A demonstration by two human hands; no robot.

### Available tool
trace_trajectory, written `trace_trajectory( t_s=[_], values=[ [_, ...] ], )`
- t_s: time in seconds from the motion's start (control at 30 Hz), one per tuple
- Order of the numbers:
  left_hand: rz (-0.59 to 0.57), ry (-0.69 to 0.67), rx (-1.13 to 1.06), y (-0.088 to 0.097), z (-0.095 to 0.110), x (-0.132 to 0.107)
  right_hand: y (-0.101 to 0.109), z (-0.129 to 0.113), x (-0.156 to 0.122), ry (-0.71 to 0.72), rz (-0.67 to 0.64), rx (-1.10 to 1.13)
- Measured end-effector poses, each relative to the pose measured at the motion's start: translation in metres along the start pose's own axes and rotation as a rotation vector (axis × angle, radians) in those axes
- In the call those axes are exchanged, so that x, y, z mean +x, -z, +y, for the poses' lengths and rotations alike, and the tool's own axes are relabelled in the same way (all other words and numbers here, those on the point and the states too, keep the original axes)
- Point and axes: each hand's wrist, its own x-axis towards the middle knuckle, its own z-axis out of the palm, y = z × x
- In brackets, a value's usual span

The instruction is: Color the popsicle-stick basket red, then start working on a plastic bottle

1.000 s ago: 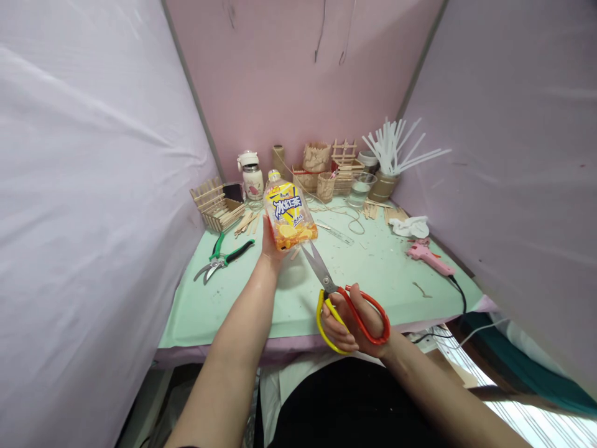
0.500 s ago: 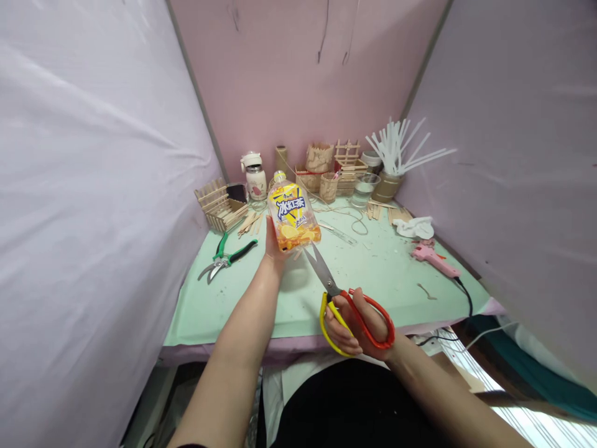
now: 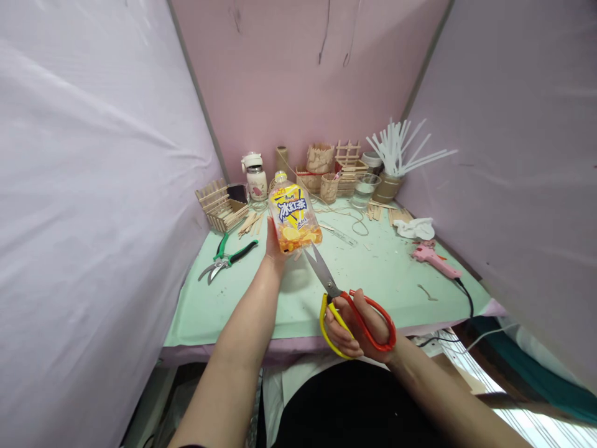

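Observation:
My left hand grips a plastic drink bottle with a yellow and orange label, held above the green table mat. In my right hand is a pair of scissors with one red and one yellow handle loop, my fingers through the loops. The scissor blades point up to the bottle's lower edge and touch it there.
Green-handled pruning shears lie at the left. A pink glue gun with a black cord lies at the right beside a white cloth. Craft-stick boxes, a jar, a glass and a cup of white sticks line the back.
The bottle and both hands have barely shifted; the view has moved slightly, and the scissors remain at the bottle's lower edge.

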Motion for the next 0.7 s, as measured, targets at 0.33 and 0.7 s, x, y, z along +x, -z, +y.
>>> trace_trajectory(
  t_s=[0.33,0.7],
  values=[
    [-0.018,-0.076,-0.001,0.0,-0.003,0.001,-0.001,0.001,0.001,0.025,0.039,-0.011],
    [0.048,-0.016,-0.003,-0.012,-0.004,0.003,0.0,-0.003,0.005,0.075,0.141,-0.065]
  ],
)
